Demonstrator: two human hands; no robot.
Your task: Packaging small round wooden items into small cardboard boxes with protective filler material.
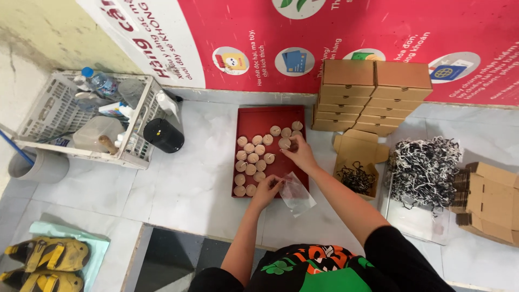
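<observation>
- The right hand (299,153) reaches onto the red tray (268,120), its grip narrowed around one small round tan candle (285,143) near the tray's right side.
- The left hand (266,190) sits at the tray's near edge, fingers pinched on the mouth of a clear plastic bag (296,193) (the bag trails off to the right, lying flat on the floor).
- Right there between the hands: the other candles (252,157), packed in loose rows down the left half of the tray, a few more scattered along the top by the right hand.
- The tray rests on the pale tiled floor (197,178), pushed up close to the red poster wall (346,38).
- Just right of the tray, an open cardboard box (357,148) with dark shredded paper in its bottom.
- Behind that box, a stack of flat brown boxes (373,94) against the wall, two columns side by side.
- Further right, a big heap of black-and-white paper shreds (424,167), and beyond it folded cardboard boxes (489,200) at the frame's edge.
- Over on the left, well apart from the hands: a white plastic crate (54,100) holding bottles, with a black cylinder (163,135) touching its right end.
- Bottom left corner, yellow sandals (46,262) on a teal mat.
</observation>
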